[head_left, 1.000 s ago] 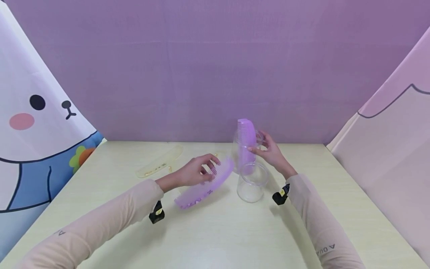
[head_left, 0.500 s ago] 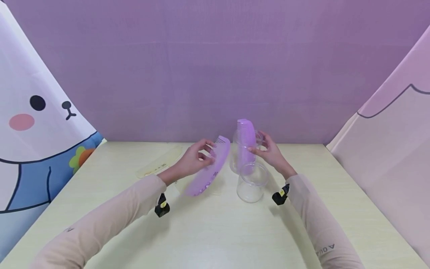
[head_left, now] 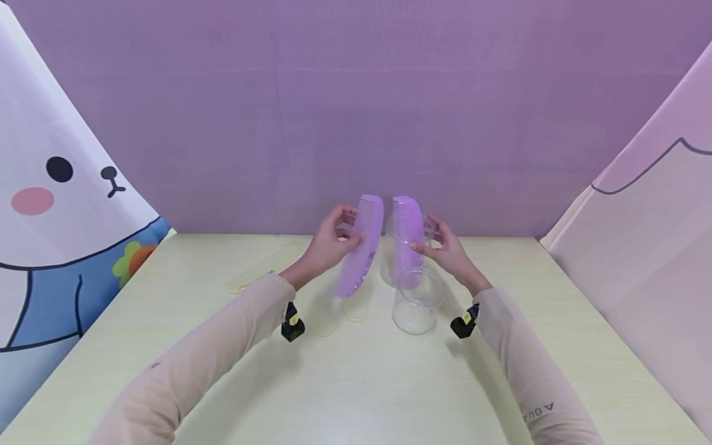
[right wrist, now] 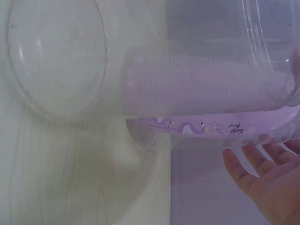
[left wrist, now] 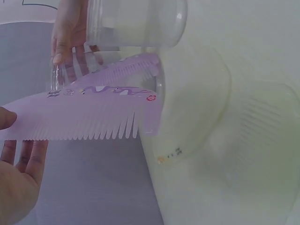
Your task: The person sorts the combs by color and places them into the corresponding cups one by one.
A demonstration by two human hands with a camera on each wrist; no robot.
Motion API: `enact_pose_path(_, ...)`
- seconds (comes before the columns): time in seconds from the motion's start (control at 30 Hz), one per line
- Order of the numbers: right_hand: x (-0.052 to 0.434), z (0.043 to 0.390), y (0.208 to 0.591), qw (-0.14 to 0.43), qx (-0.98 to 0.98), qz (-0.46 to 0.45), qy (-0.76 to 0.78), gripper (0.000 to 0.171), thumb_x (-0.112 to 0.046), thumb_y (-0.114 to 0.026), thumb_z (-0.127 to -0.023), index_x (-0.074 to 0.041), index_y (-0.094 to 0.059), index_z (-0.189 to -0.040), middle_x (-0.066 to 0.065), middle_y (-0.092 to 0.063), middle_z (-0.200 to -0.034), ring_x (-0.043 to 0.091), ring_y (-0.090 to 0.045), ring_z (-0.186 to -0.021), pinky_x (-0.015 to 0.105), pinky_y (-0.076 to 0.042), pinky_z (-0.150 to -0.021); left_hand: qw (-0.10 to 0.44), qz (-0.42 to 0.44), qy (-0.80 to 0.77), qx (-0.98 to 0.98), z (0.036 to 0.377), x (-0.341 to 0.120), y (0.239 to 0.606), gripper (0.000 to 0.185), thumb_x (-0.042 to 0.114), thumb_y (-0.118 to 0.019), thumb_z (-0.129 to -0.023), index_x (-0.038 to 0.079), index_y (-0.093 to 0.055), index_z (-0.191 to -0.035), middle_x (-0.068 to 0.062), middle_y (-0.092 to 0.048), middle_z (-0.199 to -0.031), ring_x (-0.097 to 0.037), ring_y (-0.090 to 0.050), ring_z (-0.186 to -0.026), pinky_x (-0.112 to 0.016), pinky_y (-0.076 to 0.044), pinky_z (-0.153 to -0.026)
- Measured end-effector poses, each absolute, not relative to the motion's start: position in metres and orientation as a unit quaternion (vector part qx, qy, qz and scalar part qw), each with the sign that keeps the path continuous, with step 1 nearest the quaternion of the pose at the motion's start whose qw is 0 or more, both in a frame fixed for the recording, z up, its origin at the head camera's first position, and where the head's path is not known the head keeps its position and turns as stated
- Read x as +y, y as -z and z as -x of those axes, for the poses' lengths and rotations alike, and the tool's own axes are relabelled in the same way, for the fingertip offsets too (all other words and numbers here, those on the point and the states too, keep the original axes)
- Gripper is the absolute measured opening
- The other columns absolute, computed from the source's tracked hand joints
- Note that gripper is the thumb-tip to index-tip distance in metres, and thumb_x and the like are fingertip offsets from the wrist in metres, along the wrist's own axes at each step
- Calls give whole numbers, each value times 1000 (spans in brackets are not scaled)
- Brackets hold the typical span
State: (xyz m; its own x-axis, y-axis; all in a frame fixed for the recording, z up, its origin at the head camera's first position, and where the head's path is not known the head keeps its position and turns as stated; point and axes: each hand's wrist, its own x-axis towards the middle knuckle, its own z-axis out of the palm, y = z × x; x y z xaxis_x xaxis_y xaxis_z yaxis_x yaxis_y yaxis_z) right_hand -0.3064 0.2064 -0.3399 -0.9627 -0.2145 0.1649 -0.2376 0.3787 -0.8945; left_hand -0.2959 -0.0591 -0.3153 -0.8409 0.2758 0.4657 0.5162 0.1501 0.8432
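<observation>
Purple comb [head_left: 363, 246] was held nearly upright above the table [head_left: 356, 383], teeth facing right, just left of the rear clear cup [head_left: 402, 250]. Left hand [head_left: 328, 242] pinched it near the upper end, thumb and fingers curled onto the spine; left wrist view showed the comb [left wrist: 89, 115] with a thumb tip on its end and the other fingers [left wrist: 26, 154] loosely extended beneath it. Comb was clear of the table, not yet in a cup.

Right hand [head_left: 447, 250] gripped the rear clear cup from its right side, fingers curled round the wall. A second purple comb [head_left: 408, 238] stood inside that cup, its top projecting above the rim. A second clear cup [head_left: 416, 304] stood on the table just in front, touching or nearly touching the held one; cannot tell which.

Two pale yellow combs lay flat on the table: one [head_left: 356, 306] beneath the held comb, one [head_left: 258, 278] further left, near the back edge.
</observation>
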Motion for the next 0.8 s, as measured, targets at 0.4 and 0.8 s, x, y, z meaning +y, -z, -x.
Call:
enact_pose_path(0.4,211,316,351,27,-833,-136,-536,85,-26,-69,-81,-12,-16,-145,16,-29,-146,37,-32,-131,54,-30,-105,109,224,644,-723,290,-38,282,41,-9,-58,-80,-4,-42,-117,-23,-53,-106,-25,-56,-78,-24,-50,-72)
enact_pose_path(0.8,210,316,349,24,-834,-136,-534,85,-27,-69,-81,-12,-14,-145,15,-28,-147,36,-32,-131,54,-30,-105,204,222,678,-671,293,-26,254,38,-13,-57,-78,-10,-40,-112,-25,-52,-103,-27,-52,-92,-34,-50,-77)
